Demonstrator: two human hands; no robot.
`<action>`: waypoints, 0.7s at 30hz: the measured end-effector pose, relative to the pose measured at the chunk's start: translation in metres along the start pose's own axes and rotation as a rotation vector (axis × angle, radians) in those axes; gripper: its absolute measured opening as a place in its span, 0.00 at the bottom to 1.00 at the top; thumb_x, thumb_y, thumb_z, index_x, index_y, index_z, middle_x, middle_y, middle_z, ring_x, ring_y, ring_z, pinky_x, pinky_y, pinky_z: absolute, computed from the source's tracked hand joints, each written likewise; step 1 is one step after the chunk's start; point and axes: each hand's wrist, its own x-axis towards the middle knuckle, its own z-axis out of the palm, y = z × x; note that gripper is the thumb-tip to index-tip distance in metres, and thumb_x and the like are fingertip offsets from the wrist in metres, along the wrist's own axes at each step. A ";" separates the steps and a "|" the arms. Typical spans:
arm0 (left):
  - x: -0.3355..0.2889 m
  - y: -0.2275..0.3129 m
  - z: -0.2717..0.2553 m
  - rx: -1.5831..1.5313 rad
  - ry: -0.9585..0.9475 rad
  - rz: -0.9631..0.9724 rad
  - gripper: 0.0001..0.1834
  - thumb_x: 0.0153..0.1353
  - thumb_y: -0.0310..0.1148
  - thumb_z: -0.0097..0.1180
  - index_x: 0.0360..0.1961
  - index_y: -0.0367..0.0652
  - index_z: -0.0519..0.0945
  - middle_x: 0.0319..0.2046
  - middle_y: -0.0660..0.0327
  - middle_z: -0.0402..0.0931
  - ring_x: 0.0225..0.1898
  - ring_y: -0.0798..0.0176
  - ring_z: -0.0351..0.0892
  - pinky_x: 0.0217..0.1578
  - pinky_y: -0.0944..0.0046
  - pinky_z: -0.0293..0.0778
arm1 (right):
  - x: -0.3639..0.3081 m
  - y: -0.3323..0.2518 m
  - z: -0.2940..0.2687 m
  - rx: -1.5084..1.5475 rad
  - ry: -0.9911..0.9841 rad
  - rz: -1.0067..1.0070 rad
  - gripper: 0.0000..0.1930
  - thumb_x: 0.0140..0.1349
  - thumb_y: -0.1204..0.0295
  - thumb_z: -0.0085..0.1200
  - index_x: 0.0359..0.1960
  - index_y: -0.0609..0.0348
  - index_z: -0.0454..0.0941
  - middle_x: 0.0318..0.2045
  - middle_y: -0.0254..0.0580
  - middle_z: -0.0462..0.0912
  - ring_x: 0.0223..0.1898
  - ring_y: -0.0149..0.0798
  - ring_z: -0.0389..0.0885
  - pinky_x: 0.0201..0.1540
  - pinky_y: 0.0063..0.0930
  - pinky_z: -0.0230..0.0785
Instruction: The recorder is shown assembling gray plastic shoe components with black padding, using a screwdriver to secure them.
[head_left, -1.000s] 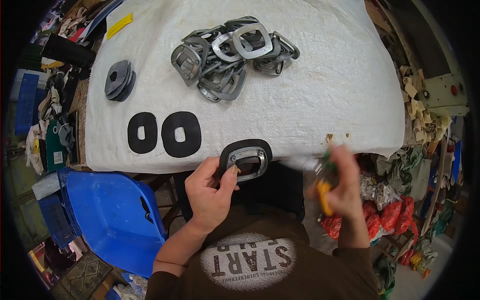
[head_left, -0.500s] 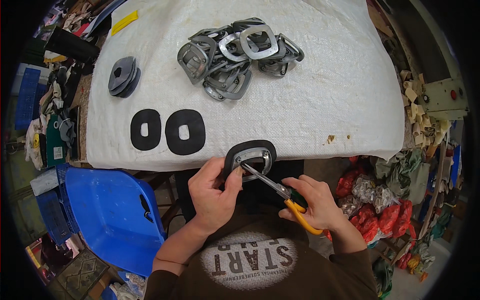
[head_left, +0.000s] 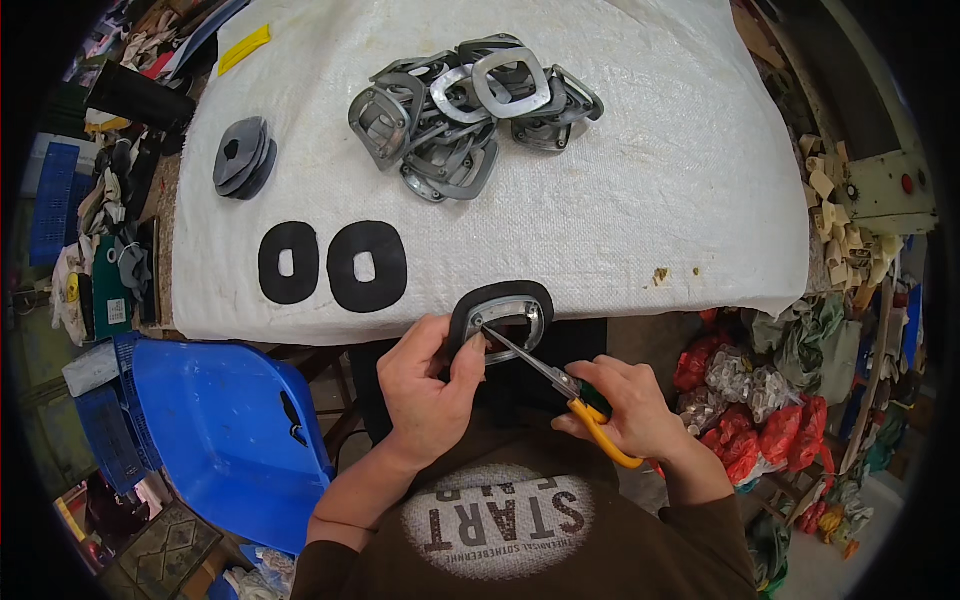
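My left hand (head_left: 428, 388) pinches a metal frame (head_left: 540, 318) set on a black ring-shaped piece (head_left: 490, 291), just off the table's near edge. In my right hand (head_left: 628, 408) are scissors (head_left: 598, 432) with yellow handles. Their blade tips reach into the opening of the frame, close to my left thumb. Two flat black pieces (head_left: 368, 242) with small rectangular holes lie side by side on the white cloth, left of my hands. Farther off is a heap of similar grey metal frames (head_left: 447, 160). A small stack of dark pieces (head_left: 243, 160) sits at the left.
A white woven cloth (head_left: 620, 210) covers the table. Below its left corner stands a blue plastic chair (head_left: 215, 440). Red plastic bags (head_left: 785, 435) and clear bags crowd the floor at the right. A yellow strip (head_left: 243, 50) lies at the far left edge.
The scissors' handles have closed slightly and my right fingers have shifted a little. My left hand and the frame stay in place.
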 end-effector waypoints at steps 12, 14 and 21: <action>0.006 0.006 -0.008 -0.158 0.011 -0.124 0.07 0.58 0.23 0.51 0.36 0.31 0.75 0.27 0.62 0.75 0.23 0.77 0.71 0.21 0.76 0.72 | 0.019 0.045 -0.054 -0.135 0.579 0.234 0.27 0.41 0.73 0.65 0.46 0.64 0.70 0.32 0.45 0.73 0.34 0.38 0.73 0.39 0.27 0.66; 0.005 0.009 -0.008 -0.179 -0.006 -0.165 0.08 0.58 0.24 0.51 0.37 0.31 0.75 0.27 0.62 0.75 0.23 0.77 0.71 0.20 0.77 0.72 | 0.030 0.061 -0.075 -0.374 0.624 0.329 0.25 0.46 0.76 0.58 0.49 0.63 0.69 0.36 0.46 0.71 0.37 0.44 0.72 0.42 0.30 0.65; 0.006 0.009 -0.005 -0.187 -0.027 -0.189 0.08 0.58 0.24 0.51 0.37 0.31 0.75 0.25 0.63 0.75 0.22 0.78 0.70 0.19 0.77 0.71 | 0.036 0.060 -0.071 -0.540 0.699 0.098 0.25 0.45 0.77 0.60 0.48 0.60 0.71 0.41 0.47 0.71 0.41 0.47 0.71 0.43 0.33 0.64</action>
